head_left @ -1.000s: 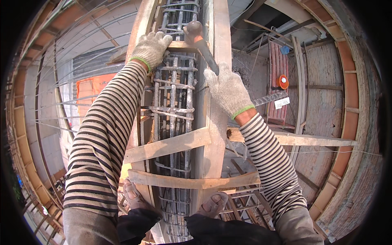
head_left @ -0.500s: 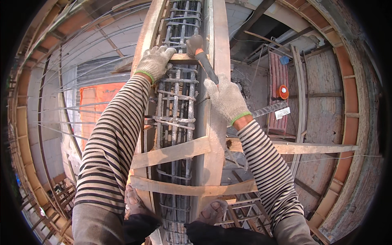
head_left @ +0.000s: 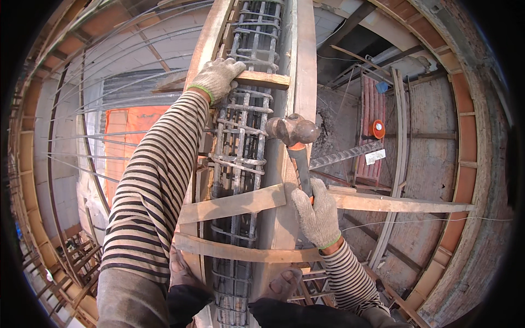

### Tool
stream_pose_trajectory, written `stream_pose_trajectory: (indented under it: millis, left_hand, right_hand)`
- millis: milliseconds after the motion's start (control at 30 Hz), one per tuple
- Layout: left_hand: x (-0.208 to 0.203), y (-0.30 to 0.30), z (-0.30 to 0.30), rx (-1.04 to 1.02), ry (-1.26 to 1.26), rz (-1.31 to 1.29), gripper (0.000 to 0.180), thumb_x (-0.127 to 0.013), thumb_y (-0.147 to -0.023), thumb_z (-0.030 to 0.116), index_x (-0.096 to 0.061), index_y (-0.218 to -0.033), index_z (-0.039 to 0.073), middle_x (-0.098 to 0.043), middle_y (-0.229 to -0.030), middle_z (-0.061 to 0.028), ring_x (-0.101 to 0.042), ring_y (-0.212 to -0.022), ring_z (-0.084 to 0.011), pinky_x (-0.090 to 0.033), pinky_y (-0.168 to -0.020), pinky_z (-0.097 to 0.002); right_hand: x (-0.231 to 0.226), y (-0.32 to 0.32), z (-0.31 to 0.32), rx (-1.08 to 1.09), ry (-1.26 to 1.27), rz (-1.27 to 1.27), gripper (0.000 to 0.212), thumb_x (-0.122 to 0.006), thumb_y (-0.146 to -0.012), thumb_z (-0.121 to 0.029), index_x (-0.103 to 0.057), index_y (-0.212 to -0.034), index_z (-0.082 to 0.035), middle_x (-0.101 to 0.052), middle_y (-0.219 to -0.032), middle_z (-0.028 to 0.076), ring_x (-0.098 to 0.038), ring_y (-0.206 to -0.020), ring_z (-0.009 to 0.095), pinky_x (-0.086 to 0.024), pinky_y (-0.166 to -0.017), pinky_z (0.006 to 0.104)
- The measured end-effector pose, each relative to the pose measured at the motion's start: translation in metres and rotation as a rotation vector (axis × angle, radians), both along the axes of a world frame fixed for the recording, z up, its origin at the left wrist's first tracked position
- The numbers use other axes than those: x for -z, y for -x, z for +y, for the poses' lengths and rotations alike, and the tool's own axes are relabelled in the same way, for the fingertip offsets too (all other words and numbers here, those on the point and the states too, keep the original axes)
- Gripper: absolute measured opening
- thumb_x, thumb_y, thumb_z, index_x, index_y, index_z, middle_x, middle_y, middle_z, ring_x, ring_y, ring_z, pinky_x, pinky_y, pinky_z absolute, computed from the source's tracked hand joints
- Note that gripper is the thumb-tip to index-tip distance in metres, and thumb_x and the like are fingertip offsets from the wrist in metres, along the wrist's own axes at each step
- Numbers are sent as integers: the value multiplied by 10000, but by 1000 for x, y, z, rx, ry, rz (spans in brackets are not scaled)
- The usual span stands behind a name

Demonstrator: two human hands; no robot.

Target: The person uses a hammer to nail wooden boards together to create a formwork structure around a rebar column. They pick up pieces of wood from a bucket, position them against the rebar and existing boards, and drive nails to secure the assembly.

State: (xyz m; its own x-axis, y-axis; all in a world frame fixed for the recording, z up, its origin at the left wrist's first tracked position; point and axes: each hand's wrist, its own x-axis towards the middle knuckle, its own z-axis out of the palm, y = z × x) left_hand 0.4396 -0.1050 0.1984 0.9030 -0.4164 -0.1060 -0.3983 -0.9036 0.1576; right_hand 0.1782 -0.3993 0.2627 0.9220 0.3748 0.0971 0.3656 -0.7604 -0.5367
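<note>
My right hand [head_left: 318, 216], in a knitted work glove, is closed round the dark handle of a ball-peen hammer [head_left: 294, 131]. The hammer stands head up above the right-hand formwork board [head_left: 290, 169]. Farther off, my left hand [head_left: 215, 79], gloved too, is closed on the left part of a short wooden strip [head_left: 263, 80]. That strip lies across the formwork, its right end on the right board. Beneath it runs a cage of tied steel rebar [head_left: 240, 131]. The left fingertips are partly hidden behind the glove.
Two more wooden strips, one [head_left: 235, 206] and a nearer one [head_left: 246, 250], cross the formwork near my feet [head_left: 284, 282]. A timber [head_left: 404, 203] juts out to the right. Lower down on the right are reddish planks [head_left: 367, 147] with an orange container [head_left: 377, 129]. Thin bars spread leftward.
My right hand has drawn the hammer back toward me and down in the view, away from the short strip. The left hand keeps its hold on the strip. The view has shifted slightly.
</note>
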Motion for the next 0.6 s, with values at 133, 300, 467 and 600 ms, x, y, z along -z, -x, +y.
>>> stream_pose_trajectory:
  millis: [133, 300, 467, 600]
  left_hand:
    - [-6, -6, -8, -7, -48, 74, 426, -698, -911, 123, -583, -1321, 120, -626, -1314, -86, -565, -1282, -301, -436, -1124, -439]
    - [-14, 7, 9, -91, -6, -22, 672, -810, -848, 238, -515, -1451, 248, -574, -1416, -52, -499, -1368, -275, -380, -1188, -456]
    - [-26, 29, 55, -260, 36, -146, 590, -682, -911, 378, -511, -1449, 209, -567, -1413, -88, -487, -1373, -274, -352, -1205, -437]
    - [0, 57, 115, -395, 224, -208, 473, -636, -957, 327, -582, -1377, 117, -610, -1339, -109, -558, -1296, -282, -434, -1123, -427]
  right_hand:
    - [-7, 26, 1, 176, -271, 453, 361, -627, -1007, -274, -572, -1214, 16, -610, -824, 194, -642, -656, 329, -522, -610, 417]
    - [7, 30, 9, 317, -363, 508, 338, -632, -1003, -272, -576, -1201, -3, -591, -790, 164, -611, -614, 320, -516, -594, 406]
    - [26, 9, -14, 391, -376, 323, 290, -611, -1014, -294, -571, -1087, -16, -566, -754, 78, -590, -627, 183, -493, -558, 368]
    - [11, -15, -8, 683, -674, 629, 301, -581, -1032, -322, -533, -1019, -24, -539, -702, 17, -551, -572, 103, -453, -489, 293]
